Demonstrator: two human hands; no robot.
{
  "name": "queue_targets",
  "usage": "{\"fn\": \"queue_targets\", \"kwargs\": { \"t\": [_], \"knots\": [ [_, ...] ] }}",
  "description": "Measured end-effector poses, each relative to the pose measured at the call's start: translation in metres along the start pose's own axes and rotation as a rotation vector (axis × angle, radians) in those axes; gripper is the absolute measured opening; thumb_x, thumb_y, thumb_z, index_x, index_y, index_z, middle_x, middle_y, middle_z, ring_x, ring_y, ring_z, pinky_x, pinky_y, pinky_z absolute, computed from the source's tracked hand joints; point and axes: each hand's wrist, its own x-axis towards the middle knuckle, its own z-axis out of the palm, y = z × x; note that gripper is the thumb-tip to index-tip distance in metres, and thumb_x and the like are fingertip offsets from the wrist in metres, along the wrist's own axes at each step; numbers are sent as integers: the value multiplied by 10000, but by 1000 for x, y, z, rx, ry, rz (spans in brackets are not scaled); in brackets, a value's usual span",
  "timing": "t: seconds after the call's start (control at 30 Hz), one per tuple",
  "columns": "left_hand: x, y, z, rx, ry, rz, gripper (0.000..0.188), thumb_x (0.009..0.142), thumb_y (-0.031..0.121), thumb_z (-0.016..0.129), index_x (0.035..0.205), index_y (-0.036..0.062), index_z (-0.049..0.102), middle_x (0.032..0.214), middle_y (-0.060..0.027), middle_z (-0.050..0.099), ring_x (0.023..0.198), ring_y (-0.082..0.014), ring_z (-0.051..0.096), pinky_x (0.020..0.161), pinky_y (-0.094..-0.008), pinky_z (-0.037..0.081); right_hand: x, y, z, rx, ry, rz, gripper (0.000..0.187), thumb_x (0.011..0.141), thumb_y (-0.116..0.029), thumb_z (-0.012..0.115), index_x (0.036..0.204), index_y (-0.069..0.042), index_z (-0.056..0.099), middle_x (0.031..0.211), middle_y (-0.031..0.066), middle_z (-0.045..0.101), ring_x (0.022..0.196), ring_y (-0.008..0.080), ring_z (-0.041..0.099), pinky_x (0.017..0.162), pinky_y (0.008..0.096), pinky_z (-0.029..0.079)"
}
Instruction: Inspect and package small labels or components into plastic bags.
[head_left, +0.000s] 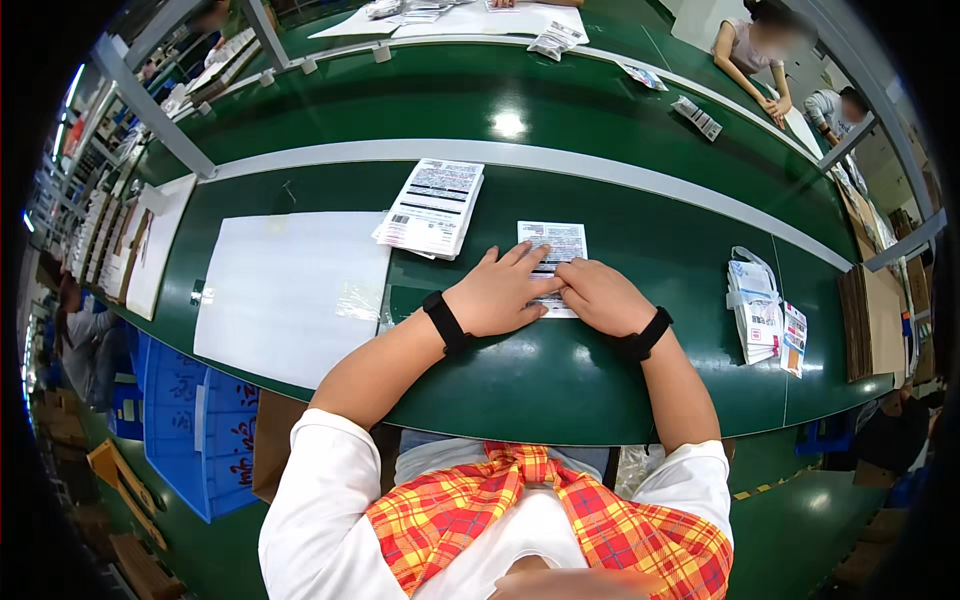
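Observation:
A white printed leaflet point(552, 236) lies on the green table in front of me, partly hidden under both hands. My left hand point(496, 294) rests flat across its left side, with the fingers stretched out and a little apart. On the leaflet's right side is my right hand point(604, 297), its fingers bent and pressed together at the paper, close to the left fingertips. Beyond my left hand stands a stack of similar printed leaflets point(436, 206), slightly fanned at its lower edge.
A large white sheet point(285, 290) covers the table at left, with a clear plastic piece point(360, 300) on its corner. Strapped leaflets point(752, 310) and a small colourful packet point(794, 340) lie at right. A pale rail point(560, 160) crosses behind. Blue crates point(200, 420) stand below left.

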Motion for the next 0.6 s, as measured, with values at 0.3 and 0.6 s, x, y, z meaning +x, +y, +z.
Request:
{"fn": "queue_targets", "kwargs": {
  "t": [0.3,0.6],
  "knots": [
    [-1,0,-1,5,-14,-11,496,965,340,571,1427,183,483,1552,-216,338,1441,-420,309,1095,-623,326,1,-3,-1,7,-4,14,152,914,-163,517,953,-31,582,922,175,640,917,368,600,827,477,479],
    [-1,0,-1,-15,-10,-18,488,963,336,576,1419,184,489,1556,-216,332,1447,-412,300,1101,-625,317,2,-3,-1,28,-8,26,139,909,-165,528,926,-33,569,912,168,628,908,365,596,812,472,474]
  ]
}}
